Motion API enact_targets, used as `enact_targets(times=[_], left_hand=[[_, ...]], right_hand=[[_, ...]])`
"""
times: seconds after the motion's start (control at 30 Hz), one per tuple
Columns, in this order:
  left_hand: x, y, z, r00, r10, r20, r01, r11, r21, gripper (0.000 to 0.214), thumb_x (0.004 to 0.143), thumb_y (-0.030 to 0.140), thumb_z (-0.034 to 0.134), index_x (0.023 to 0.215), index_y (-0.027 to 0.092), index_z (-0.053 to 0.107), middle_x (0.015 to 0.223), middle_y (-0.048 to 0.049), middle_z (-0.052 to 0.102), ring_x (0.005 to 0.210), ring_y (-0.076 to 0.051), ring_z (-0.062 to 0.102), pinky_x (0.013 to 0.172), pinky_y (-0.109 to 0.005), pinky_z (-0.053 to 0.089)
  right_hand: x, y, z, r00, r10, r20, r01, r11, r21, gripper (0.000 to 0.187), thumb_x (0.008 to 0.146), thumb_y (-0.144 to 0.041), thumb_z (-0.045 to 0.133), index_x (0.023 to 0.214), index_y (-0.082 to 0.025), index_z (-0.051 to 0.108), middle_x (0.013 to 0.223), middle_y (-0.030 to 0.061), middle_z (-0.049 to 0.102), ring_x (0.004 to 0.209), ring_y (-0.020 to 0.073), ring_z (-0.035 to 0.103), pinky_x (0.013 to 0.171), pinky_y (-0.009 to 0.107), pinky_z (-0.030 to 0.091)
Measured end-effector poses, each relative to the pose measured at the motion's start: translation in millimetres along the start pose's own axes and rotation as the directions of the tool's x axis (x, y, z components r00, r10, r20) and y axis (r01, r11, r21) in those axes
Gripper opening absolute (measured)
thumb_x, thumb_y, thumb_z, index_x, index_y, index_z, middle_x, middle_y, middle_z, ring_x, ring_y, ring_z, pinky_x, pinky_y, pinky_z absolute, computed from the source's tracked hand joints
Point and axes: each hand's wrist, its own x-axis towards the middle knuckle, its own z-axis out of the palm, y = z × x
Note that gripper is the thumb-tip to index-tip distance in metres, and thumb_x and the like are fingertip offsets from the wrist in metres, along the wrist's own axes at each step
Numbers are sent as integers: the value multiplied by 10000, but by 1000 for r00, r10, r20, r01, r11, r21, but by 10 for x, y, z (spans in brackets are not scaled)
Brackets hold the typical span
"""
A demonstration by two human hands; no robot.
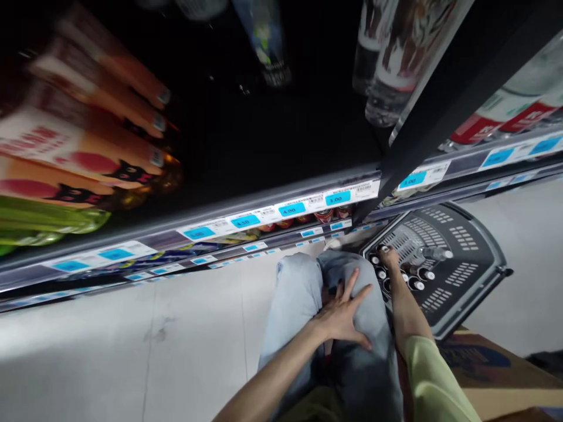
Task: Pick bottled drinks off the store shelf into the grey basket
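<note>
Shelves with blue price tags [245,221] fill the far side of the scene, and one dark post [448,88] divides them. On the left stand blurred bottles with orange labels [127,158], and beside them lie green shapes [53,225]; both groups are cut off by the left edge. Clear bottles [391,88] are left of the post, and red-labelled bottles [479,123] are on its right. The deeper shelf is too dark to read. On the near right, a cardboard box [492,369] sits close to the basket [481,252], partly cut off.

Inside the basket, at its left side, dark bottles with white caps [423,273] stand grouped, and one clear bottle [433,253] is lying to their right. The right hand [389,256] is at the far end of this group, with fingers bent; their tips are hidden, so I cannot tell if they grasp a bottle. The left hand [341,319] has fingers widely spread, holding nothing, over the jeans [294,293].
</note>
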Motion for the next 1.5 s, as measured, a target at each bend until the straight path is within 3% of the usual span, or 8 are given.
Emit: enact_targets(times=[0.23, 0.43, 0.63, 0.7, 0.8, 0.97, 1.2, 1.5], left_hand=[[6, -1, -5, 999, 37, 12, -37, 999, 2, 1687, 376, 808, 964, 1749, 436, 58, 1795, -53, -308, 1606, -651, 24, 1263, -738, 307], [-77, 19, 49, 995, 73, -61, -61, 981, 186, 1628, 424, 794, 964, 1758, 318, 162, 1835, -178, -46, 1589, -622, 237, 1222, -712, 396], [-824, 219, -202, 942, 232, -242, -117, 904, 411, 399, 911, 515, 732, 1230, 280, 775, 1157, -87, 806, 1052, -336, 791, 967, -462, 622], [-1077, 425, -564, 818, 333, -469, -170, 919, 355, 265, 972, 362, 648, 1202, 298, 765, 1004, -30, 811, 931, -235, 787, 896, -349, 619], [-1225, 821, -1410, 465, 437, -770, -315, 895, 317, 437, 948, 332, 689, 1379, 265, 655, 1197, -73, 752, 1081, -232, 737, 964, -357, 606], [-1021, 1305, -3049, -78, 97, -992, -236, 965, 113, 843, 780, 279, 891, 1515, 201, 484, 1422, -183, 545, 1354, -359, 588, 1176, -507, 495], [-706, 1294, -4366, -151, -137, -979, -102, 987, -123, 1318, 647, 367, 1015, 1667, 61, 239, 1630, -309, 387, 1607, -433, 317, 1311, -451, 303], [-427, 1060, -4747, -215, -124, -969, -311, 949, -52, 1386, 514, 330, 1088, 1637, 73, 317, 1639, -307, 424, 1581, -478, 370, 1270, -486, 393]], right_hand=[[-515, -293, -478, 996, -38, -78, 49, 988, 148, 618, 922, -360, 616, 1423, 3, 620, 1266, 286, 749, 1195, 352, 728, 982, 367, 536], [-1658, -648, -454, 884, -465, -41, 465, 867, 179, 499, 990, -366, 475, 1345, -101, 705, 1249, 167, 760, 1178, 284, 711, 1054, 355, 514], [-2450, -523, -332, 877, -476, -67, 460, 871, -173, 566, 1075, -430, 455, 1603, -247, 550, 1706, 133, 423, 1405, 364, 558, 1082, 446, 513], [-2543, -517, -390, 884, -461, -72, 439, 875, -205, 582, 1092, -464, 426, 1631, -260, 509, 1714, 144, 402, 1398, 382, 553, 1038, 465, 539], [-2602, -594, -487, 902, -425, -77, 397, 887, -237, 569, 1092, -460, 427, 1601, -231, 536, 1669, 181, 439, 1392, 406, 542, 982, 478, 563], [-2587, -667, -531, 888, -452, -91, 417, 871, -259, 547, 1080, -424, 434, 1546, -179, 581, 1592, 231, 493, 1311, 387, 585, 959, 468, 560], [-2488, -713, -490, 891, -438, -122, 398, 881, -256, 520, 1068, -412, 430, 1453, -135, 645, 1448, 232, 588, 1230, 383, 633, 859, 419, 589], [-2378, -838, -394, 885, -452, -108, 414, 873, -259, 454, 1055, -406, 428, 1326, -176, 710, 1322, 202, 655, 1190, 404, 651, 803, 459, 629]])
